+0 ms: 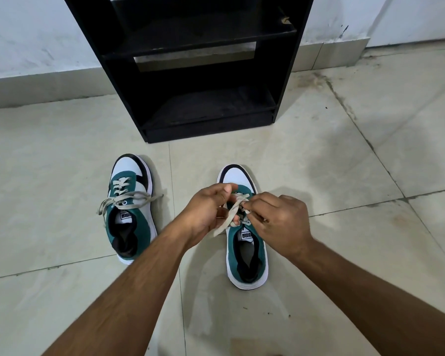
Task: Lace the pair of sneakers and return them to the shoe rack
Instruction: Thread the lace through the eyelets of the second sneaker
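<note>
Our left hand (206,209) and right hand (280,222) both pinching the lace (229,217) over the right sneaker (244,247), left sneaker (131,209) laced beside it, rack (190,73) beyond

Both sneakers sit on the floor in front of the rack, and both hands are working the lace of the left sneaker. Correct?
Not quite. In the head view the left hand and right hand work the lace of the right sneaker; the left sneaker lies untouched. Both are on the floor before the rack.

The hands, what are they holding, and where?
Both hold the lace of the right sneaker. The left hand pinches one strand near the eyelets; the right hand pinches the other, just above the tongue.
</note>
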